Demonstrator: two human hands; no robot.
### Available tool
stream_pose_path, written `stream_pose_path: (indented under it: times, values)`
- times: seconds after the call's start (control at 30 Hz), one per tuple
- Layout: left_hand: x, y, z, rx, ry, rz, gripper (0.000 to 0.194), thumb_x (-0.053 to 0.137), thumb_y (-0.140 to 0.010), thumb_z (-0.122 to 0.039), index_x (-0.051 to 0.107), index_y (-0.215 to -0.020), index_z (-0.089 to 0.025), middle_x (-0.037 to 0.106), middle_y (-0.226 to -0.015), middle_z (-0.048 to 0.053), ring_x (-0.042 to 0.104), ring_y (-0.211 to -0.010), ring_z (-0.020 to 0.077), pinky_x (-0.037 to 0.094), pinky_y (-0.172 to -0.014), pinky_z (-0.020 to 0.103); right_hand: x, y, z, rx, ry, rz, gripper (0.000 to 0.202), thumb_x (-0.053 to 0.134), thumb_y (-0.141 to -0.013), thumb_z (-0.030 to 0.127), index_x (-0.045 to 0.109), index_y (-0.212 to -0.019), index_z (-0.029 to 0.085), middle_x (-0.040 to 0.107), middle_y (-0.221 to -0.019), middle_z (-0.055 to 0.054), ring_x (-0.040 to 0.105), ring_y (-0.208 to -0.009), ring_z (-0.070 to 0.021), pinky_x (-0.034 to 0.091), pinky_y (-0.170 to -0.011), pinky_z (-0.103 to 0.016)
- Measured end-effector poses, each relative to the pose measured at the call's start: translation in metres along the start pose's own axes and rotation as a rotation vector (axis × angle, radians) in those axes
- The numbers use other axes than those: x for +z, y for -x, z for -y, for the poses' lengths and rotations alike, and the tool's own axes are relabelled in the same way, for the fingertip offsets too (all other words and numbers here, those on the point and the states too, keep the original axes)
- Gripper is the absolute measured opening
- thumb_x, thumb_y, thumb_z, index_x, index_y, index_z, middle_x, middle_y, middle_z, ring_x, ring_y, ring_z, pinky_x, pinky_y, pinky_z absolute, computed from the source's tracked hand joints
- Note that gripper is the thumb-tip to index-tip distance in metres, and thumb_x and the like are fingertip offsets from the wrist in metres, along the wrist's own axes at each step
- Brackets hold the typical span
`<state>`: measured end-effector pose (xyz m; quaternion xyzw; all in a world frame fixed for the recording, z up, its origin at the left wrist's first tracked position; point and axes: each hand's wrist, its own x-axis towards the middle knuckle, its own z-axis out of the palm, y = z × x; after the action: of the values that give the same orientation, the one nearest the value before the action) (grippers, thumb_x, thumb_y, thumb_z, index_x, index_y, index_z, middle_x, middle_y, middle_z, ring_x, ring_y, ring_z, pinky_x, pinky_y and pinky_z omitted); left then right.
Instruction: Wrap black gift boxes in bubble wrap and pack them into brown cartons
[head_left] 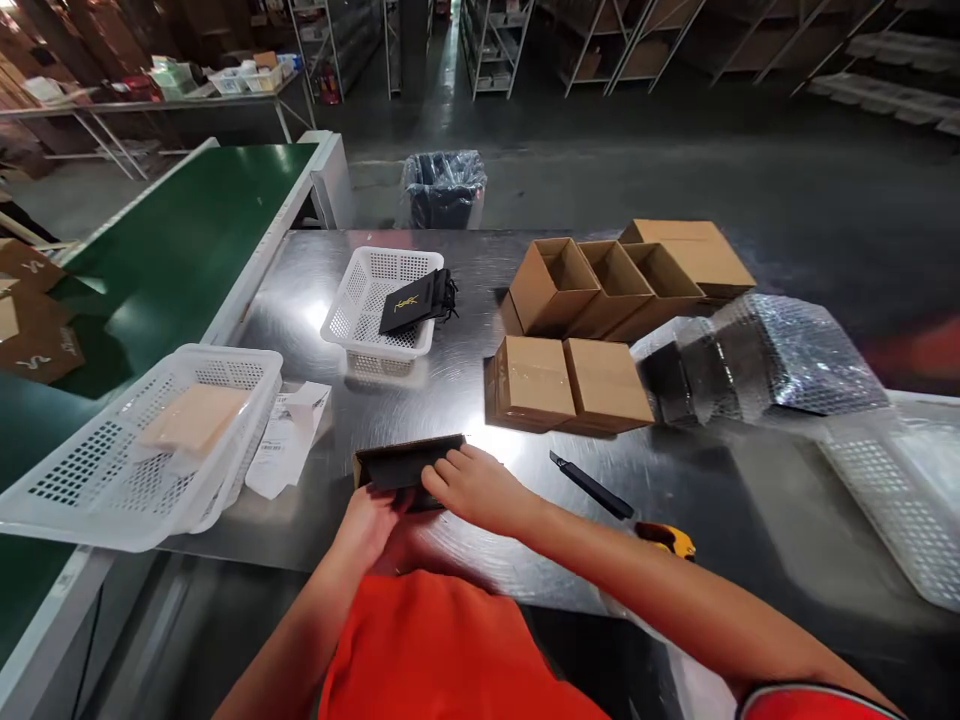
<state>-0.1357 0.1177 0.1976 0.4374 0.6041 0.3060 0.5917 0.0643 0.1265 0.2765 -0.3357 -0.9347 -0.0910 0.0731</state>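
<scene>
A box with a dark inside and a brown edge (409,461) is tilted on the metal table near my body. My left hand (373,518) grips its lower left side, with the fingers partly hidden behind it. At its right side my right hand (474,487) has its fingers curled over the dark panel. Two closed brown boxes (534,378) stand beyond my right hand. To the right of that hand lies a black cutter knife (592,488), and a yellow and black tool (666,538) is beside my right forearm.
A white basket (337,318) holds black pouches (411,303). Larger baskets (259,362) and papers (283,445) sit at left, beside a green conveyor (202,205). Open cartons (547,300) and bubble-wrapped items (806,350) stand at right. A lined bin (442,205) is beyond the table.
</scene>
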Motion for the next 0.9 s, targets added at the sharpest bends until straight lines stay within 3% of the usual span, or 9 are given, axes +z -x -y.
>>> stream_pose_path:
  times: [0.1,0.23,0.33,0.43,0.57,0.67,0.77,0.9]
  values:
    - [-0.011,0.020,0.003,0.154,-0.222,-0.001,0.027,0.046,-0.085,-0.025,0.066,-0.103,-0.018,0.074,-0.099,0.010,0.070,-0.087,0.0236,0.058,-0.080,0.043,0.015,-0.002,-0.005,-0.026,-0.033,0.124,0.016,0.045,-0.094,0.012,0.059,-0.102,0.015,0.062,-0.073,-0.004,0.054,-0.063,-0.0172,0.030,-0.059,-0.032]
    - [-0.024,0.027,0.006,0.440,-0.707,-0.228,0.032,0.042,-0.088,-0.020,0.064,-0.110,-0.015,0.068,-0.115,0.015,0.061,-0.111,0.0289,0.049,-0.098,0.051,0.012,-0.007,-0.009,0.045,-0.054,0.281,0.026,0.045,-0.094,0.011,0.052,-0.118,0.016,0.065,-0.080,-0.006,0.059,-0.065,-0.0179,0.031,-0.058,-0.031]
    - [-0.021,0.024,0.013,0.572,-1.049,-0.150,0.025,0.046,-0.089,-0.019,0.068,-0.101,-0.017,0.070,-0.109,0.012,0.060,-0.113,0.0289,0.041,-0.106,0.055,0.002,-0.024,-0.006,0.079,-0.035,0.328,0.026,0.042,-0.097,0.015,0.050,-0.121,0.017,0.067,-0.082,-0.008,0.064,-0.072,-0.0206,0.034,-0.059,-0.030]
    - [-0.012,0.024,0.025,0.610,-1.223,-0.076,0.027,0.043,-0.092,-0.019,0.069,-0.098,-0.015,0.071,-0.103,0.011,0.062,-0.108,0.0263,0.036,-0.109,0.056,0.011,-0.041,-0.001,0.060,-0.045,0.384,0.025,0.038,-0.098,0.017,0.051,-0.119,0.017,0.069,-0.085,-0.010,0.067,-0.076,-0.0229,0.038,-0.060,-0.030]
    - [-0.009,0.027,0.033,0.637,-1.265,-0.102,0.028,0.041,-0.094,-0.022,0.067,-0.100,-0.013,0.069,-0.109,0.013,0.060,-0.112,0.0269,0.038,-0.108,0.054,0.050,-0.048,0.005,0.008,-0.109,0.493,0.024,0.041,-0.097,0.018,0.054,-0.118,0.016,0.070,-0.093,-0.013,0.069,-0.081,-0.0246,0.044,-0.062,-0.031]
    - [-0.013,0.032,0.034,0.667,-1.249,-0.121,0.027,0.043,-0.094,-0.022,0.067,-0.104,-0.015,0.070,-0.110,0.011,0.055,-0.120,0.0292,0.032,-0.111,0.059,0.071,-0.045,0.005,0.056,-0.146,0.488,0.026,0.042,-0.097,0.018,0.054,-0.121,0.017,0.069,-0.098,-0.014,0.069,-0.085,-0.0245,0.047,-0.067,-0.032]
    - [-0.020,0.040,0.034,0.731,-1.178,-0.132,0.024,0.045,-0.094,-0.022,0.067,-0.103,-0.018,0.072,-0.104,0.008,0.057,-0.118,0.0273,0.030,-0.112,0.059,0.075,-0.036,0.001,0.094,-0.247,0.452,0.028,0.044,-0.098,0.024,0.058,-0.121,0.018,0.068,-0.102,-0.013,0.068,-0.090,-0.0231,0.048,-0.075,-0.033]
    - [-0.034,0.042,0.030,0.826,-0.996,-0.331,0.022,0.045,-0.092,-0.018,0.067,-0.097,-0.020,0.072,-0.099,0.007,0.062,-0.107,0.0230,0.036,-0.109,0.053,0.078,-0.011,-0.002,0.072,-0.418,0.442,0.043,0.044,-0.098,0.044,0.056,-0.134,0.024,0.058,-0.132,-0.017,0.059,-0.115,-0.0300,0.044,-0.093,-0.045]
